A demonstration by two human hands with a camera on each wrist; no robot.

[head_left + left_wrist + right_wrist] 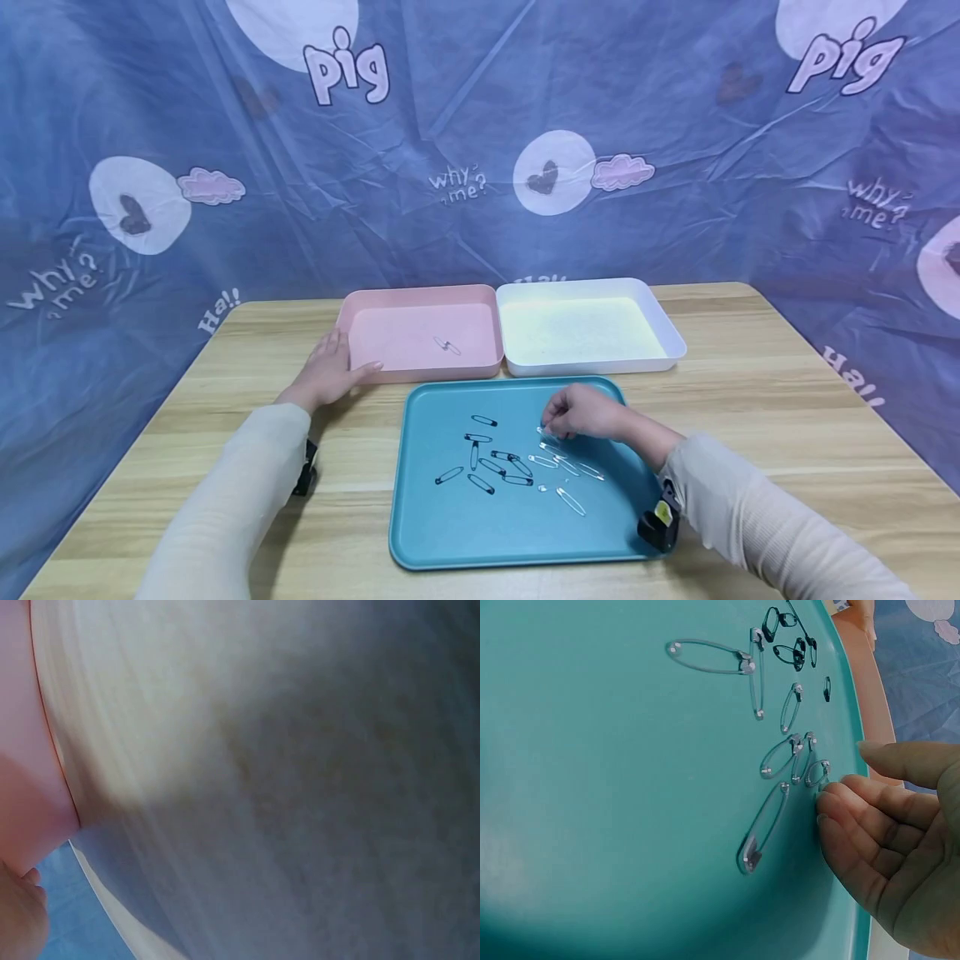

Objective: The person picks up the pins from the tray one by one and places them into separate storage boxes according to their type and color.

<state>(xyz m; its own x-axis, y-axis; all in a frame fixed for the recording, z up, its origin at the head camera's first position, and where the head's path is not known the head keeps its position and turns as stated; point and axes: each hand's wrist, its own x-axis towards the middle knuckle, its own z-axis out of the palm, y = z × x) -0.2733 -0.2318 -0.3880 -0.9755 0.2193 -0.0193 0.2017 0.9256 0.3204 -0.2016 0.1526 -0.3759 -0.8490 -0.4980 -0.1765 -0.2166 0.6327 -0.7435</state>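
Note:
My left hand (327, 372) rests at the left end of the pink tray (420, 376), fingers extended along its side and thumb over the front rim. Over the right part of the teal tray (517, 560), my right hand (588, 411) reaches down with bent fingers. Its thumb and fingertips stand apart in the right wrist view, right at a silver safety pin (818, 773). More silver safety pins (571, 501) lie scattered near that hand. Several black safety pins (449, 475) are spread over the tray's middle and left.
Silver pin pieces (447, 345) lie inside the pink tray. A white tray (596, 367) stands beside it, behind the teal one. All three trays are on a wooden table (780, 417), with a blue printed cloth (450, 100) hanging behind and at the sides.

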